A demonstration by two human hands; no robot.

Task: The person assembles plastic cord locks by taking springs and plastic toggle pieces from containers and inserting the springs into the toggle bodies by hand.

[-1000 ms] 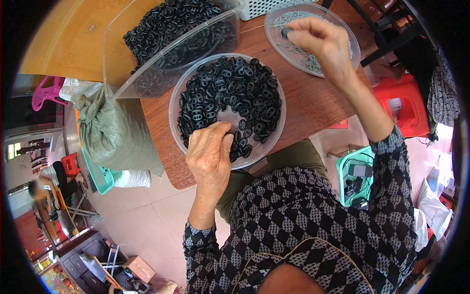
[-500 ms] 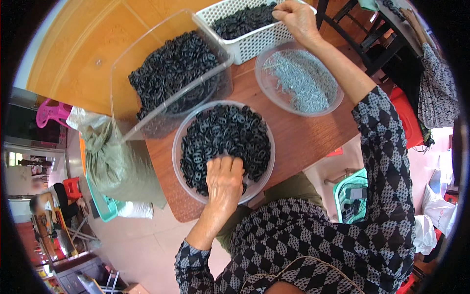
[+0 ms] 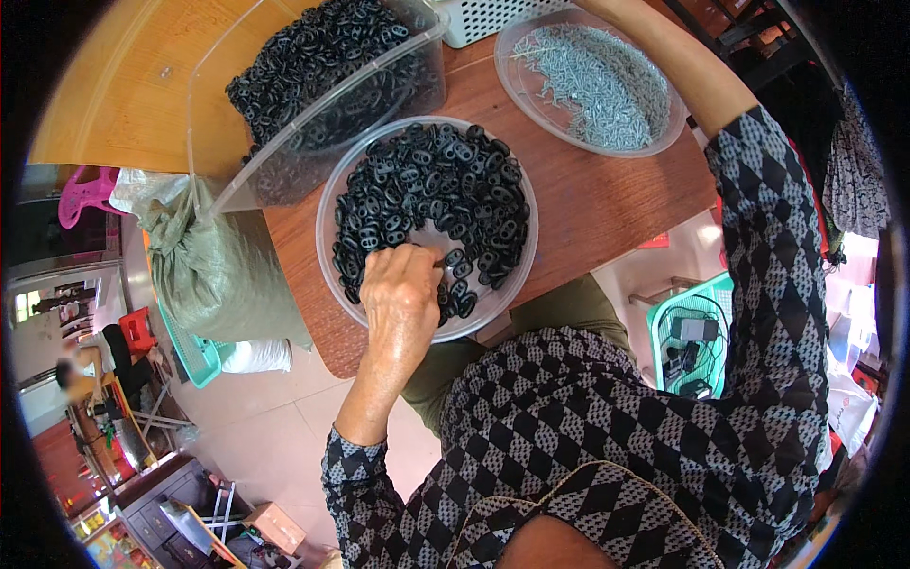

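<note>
My left hand [image 3: 402, 284] reaches into a round clear plastic bowl [image 3: 332, 204] on the wooden table. Its fingers are curled down among small black oval pieces with two holes [image 3: 431, 175], and its fingertips are hidden, so I cannot make out what they grip. Beside its index finger a patch of the bowl's bottom shows through. My right forearm [image 3: 687, 66] stretches over the edge of an oval clear tub [image 3: 512, 100] of small silvery screws [image 3: 592, 85]. The right hand is past the upper edge of the picture.
A large clear bin [image 3: 313, 142] of the same black pieces stands tilted behind the bowl. A white perforated basket [image 3: 479, 21] is partly cut off at the top. Left of the table [image 3: 569, 223] sits a tied greenish sack [image 3: 223, 275]; a green basket [image 3: 654, 332] is at the right.
The view has shifted, so the table things sit higher in the picture. My right hand, earlier pinching at the white basket, has left the view. Pieces around my left hand have parted.
</note>
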